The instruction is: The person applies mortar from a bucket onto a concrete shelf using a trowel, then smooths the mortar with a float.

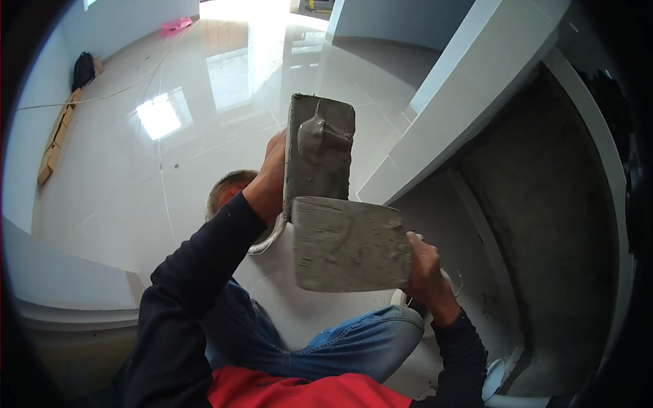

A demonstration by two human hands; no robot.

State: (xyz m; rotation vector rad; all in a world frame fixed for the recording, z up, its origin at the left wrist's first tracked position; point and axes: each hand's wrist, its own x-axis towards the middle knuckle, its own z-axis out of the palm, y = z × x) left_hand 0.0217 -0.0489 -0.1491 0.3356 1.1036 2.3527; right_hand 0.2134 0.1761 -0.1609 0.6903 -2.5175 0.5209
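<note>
My left hand (273,166) is closed on a narrow rectangular plasterer's board (320,160), gripping it from behind. Wet grey mortar coats the board's upper face, with a shiny lump near its far end. A plastering trowel (350,248), its wide face smeared with the same grey mortar, is held by my right hand (425,265) at its right end. In this view the trowel overlaps the near end of the board. Most of my left fingers are hidden behind the board. A round bucket (266,243) stands below my left forearm, its rim dirtied with mortar.
To the right, a pale tiled ledge (469,102) slopes past a recess with a dark grey plastered surface (544,204). Long cardboard boxes (58,139) and a black bag (83,70) lie along the left wall. A pink plastic bag (177,26) rests farther back.
</note>
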